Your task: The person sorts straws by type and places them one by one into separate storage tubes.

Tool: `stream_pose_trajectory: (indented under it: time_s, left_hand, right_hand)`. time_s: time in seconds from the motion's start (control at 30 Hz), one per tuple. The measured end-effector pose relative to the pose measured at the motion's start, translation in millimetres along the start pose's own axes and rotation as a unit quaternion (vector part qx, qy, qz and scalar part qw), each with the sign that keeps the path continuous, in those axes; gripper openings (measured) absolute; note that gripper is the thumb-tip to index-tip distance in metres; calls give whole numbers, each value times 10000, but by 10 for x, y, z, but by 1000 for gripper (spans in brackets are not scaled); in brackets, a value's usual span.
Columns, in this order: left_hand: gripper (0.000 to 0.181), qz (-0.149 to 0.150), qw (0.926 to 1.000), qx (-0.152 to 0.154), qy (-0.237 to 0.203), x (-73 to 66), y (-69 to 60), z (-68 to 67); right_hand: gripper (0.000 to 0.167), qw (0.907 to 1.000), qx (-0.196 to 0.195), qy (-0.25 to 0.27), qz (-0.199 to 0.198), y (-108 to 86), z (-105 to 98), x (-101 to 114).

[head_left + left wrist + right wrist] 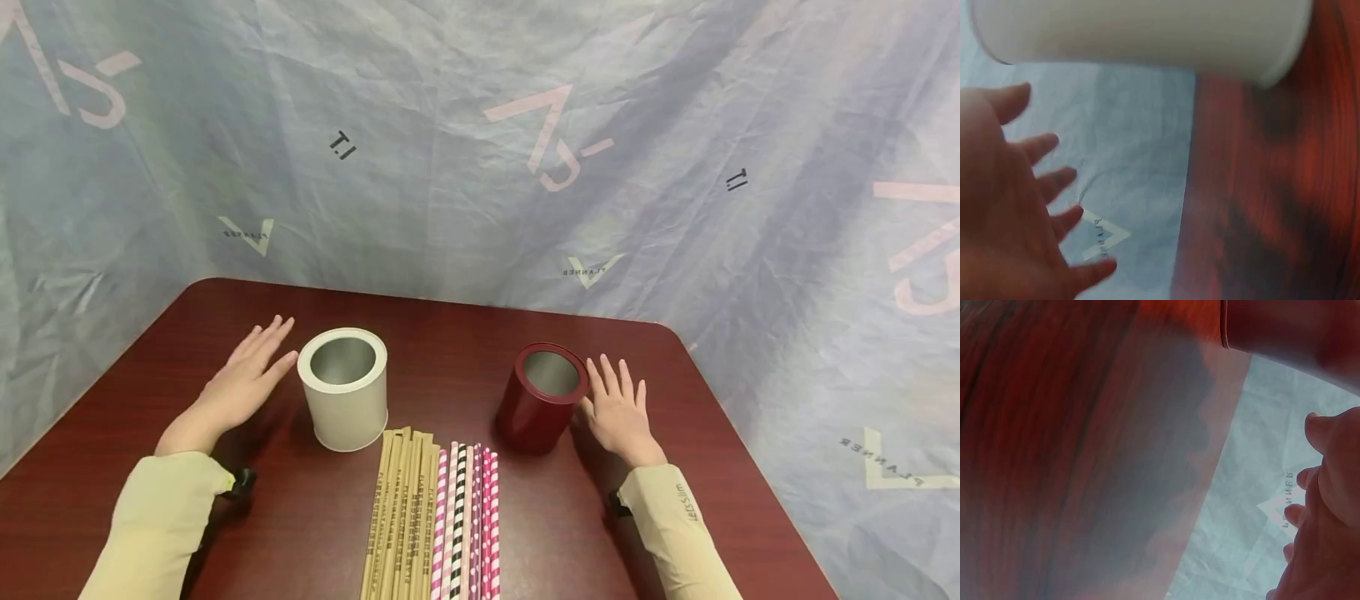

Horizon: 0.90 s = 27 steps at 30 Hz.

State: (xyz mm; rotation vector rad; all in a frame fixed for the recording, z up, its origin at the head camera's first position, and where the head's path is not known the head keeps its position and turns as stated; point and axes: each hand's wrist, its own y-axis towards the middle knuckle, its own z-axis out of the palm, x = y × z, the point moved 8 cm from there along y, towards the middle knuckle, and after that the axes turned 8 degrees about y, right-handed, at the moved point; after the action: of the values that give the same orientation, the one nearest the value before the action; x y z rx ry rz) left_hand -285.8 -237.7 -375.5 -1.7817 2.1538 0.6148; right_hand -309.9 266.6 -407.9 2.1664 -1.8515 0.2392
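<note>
As the head camera sees it, the left hand (243, 383) has its fingers straight and spread, pointing towards one o'clock and gripping nothing; the right hand (618, 417) does likewise, its fingers fanned out towards twelve; the left wrist view shows a gap between the thumb and the white can (349, 417), which stands upright just beside that hand at three o'clock; the red can (525, 417) stands upright just beside the right hand at nine o'clock, with a gap at the thumb in the right wrist view; both are open-topped with grey insides; between them, towards six o'clock, brown printed straws (397, 517) lie side by side, and patterned straws (468, 525), striped and dotted in pink, black and purple, lie at their three o'clock; pale sleeves (150, 517) come in from about eight and four; beneath is a dark red-brown table (450, 367); past its twelve o'clock edge hangs a grey-blue cloth (427, 225) printed with letters.
</note>
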Motion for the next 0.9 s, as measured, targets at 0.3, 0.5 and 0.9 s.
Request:
stream_pose_trajectory:
  time_s: [0.3,0.5,0.9]
  left_hand:
    - [54,993,9604,-107,-2602,-298,-66,-32]
    - [64,1729,9384,-240,-2981,-451,-67,37]
    - [71,1681,9320,-414,-3185,-469,0,164]
  right_hand:
    - [63,10000,-51,27,-30,0,24,-3]
    - [62,9999,19,117,-12,-1,52,-15]
    - [61,9996,42,275,-8,-60,62,-30]
